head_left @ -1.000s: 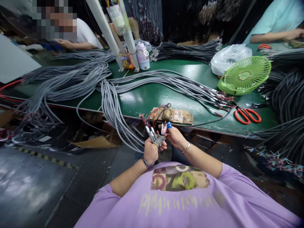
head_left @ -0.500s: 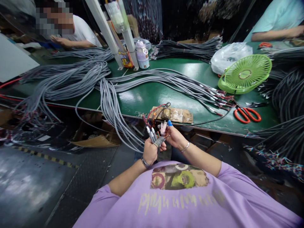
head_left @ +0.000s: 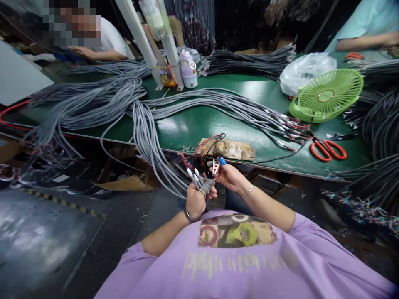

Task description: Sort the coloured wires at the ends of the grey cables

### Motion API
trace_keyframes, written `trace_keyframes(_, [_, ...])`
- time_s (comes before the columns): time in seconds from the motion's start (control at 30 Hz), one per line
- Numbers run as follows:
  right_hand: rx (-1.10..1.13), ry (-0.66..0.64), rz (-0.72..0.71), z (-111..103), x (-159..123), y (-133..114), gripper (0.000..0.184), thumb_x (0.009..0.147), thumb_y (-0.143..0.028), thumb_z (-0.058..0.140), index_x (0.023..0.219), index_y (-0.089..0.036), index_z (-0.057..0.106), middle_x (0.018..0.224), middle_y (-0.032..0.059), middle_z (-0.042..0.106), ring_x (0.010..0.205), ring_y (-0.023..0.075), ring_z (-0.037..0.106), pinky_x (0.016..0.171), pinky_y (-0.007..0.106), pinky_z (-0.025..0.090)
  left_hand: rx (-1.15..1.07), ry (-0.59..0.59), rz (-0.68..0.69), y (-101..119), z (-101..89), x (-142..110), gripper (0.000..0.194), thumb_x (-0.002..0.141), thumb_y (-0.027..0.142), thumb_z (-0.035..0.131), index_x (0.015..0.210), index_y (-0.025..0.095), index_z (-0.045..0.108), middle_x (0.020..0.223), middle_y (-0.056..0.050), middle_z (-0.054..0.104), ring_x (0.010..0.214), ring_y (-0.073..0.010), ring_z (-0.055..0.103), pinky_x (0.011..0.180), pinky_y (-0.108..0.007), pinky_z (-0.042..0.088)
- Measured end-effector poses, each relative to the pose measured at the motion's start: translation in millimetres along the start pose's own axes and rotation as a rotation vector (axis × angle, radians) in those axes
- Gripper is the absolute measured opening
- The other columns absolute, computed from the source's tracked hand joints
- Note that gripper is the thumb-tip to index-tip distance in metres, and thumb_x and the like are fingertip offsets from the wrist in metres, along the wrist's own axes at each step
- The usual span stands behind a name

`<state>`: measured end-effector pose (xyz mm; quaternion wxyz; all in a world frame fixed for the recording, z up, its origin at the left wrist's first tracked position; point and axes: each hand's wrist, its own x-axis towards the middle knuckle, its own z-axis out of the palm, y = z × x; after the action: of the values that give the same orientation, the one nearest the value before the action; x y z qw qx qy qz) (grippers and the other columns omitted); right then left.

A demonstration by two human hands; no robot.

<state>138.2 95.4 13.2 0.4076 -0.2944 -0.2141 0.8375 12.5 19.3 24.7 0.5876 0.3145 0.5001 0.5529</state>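
Observation:
My left hand (head_left: pixel 195 202) is closed round the ends of several grey cables (head_left: pixel 193 178), with a grey cover on its thumb. White sleeves and bared coloured wires (head_left: pixel 183 160) stick up past the fingers. Close beside it, my right hand (head_left: pixel 233 178) pinches a small pale pink clip-like tool (head_left: pixel 215 167) near the wire ends; the tool's exact kind is unclear. A blue cap (head_left: pixel 222 161) covers one right fingertip. Just beyond the hands, a taped cardboard piece (head_left: pixel 238 150) with red and black leads lies at the table edge.
Grey cable bundles (head_left: pixel 109 99) spread over the green table (head_left: pixel 199 124). Orange-handled scissors (head_left: pixel 327 150), a green fan (head_left: pixel 327 95), a plastic bag (head_left: pixel 307 72) and a purple bottle (head_left: pixel 188 70) stand or lie around. Black cables are heaped at right. Two people sit across the table.
The cable ends in my left hand have tipped a little to the left and fanned apart. My right hand keeps its pinch on the pale tool, which has turned slightly.

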Motion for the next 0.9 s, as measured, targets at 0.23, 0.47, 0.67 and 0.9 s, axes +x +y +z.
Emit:
trace_keyframes(0.23, [0.069, 0.064, 0.006, 3, 8, 4, 0.041, 0.081, -0.054, 0.060, 0.076, -0.014, 0.065, 0.064, 0.0015, 0.064, 0.049, 0.0079, 0.052, 0.046, 0.020, 0.046, 0.025, 0.004, -0.012, -3, 3.9, 6, 0.035, 0.068, 0.047, 0.072, 0.063, 0.013, 0.063, 0.051, -0.002, 0.064, 0.040, -0.0106, 0.058, 0.037, -0.018, 0.039])
trace_keyframes(0.47, [0.076, 0.101, -0.027, 5, 9, 7, 0.042, 0.080, -0.056, 0.060, 0.075, -0.014, 0.064, 0.066, 0.0024, 0.064, 0.053, 0.0095, 0.055, 0.048, 0.020, 0.045, 0.057, 0.005, -0.026, -8, 1.9, 9, 0.035, 0.068, 0.046, 0.072, 0.063, 0.013, 0.061, 0.052, -0.002, 0.064, 0.041, -0.0108, 0.059, 0.037, -0.018, 0.040])
trace_keyframes(0.67, [-0.048, -0.054, 0.125, -7, -8, 4, 0.049, 0.079, -0.063, 0.056, 0.080, -0.015, 0.064, 0.070, 0.0029, 0.063, 0.057, 0.0101, 0.055, 0.054, 0.023, 0.049, 0.072, -0.024, -0.012, -10, -5.6, 2, 0.032, 0.070, 0.044, 0.071, 0.064, 0.014, 0.062, 0.055, -0.003, 0.067, 0.043, -0.0113, 0.060, 0.040, -0.019, 0.041])
trace_keyframes(0.9, [-0.472, -0.118, 0.065, -11, -22, 1, 0.034, 0.059, -0.038, 0.082, 0.070, -0.012, 0.062, 0.058, -0.0028, 0.058, 0.051, 0.0067, 0.048, 0.053, 0.021, 0.043, 0.177, -0.113, -0.029, -17, -17.0, -1, 0.028, 0.072, 0.040, 0.070, 0.070, 0.013, 0.063, 0.058, -0.004, 0.067, 0.046, -0.0129, 0.061, 0.041, -0.020, 0.042])
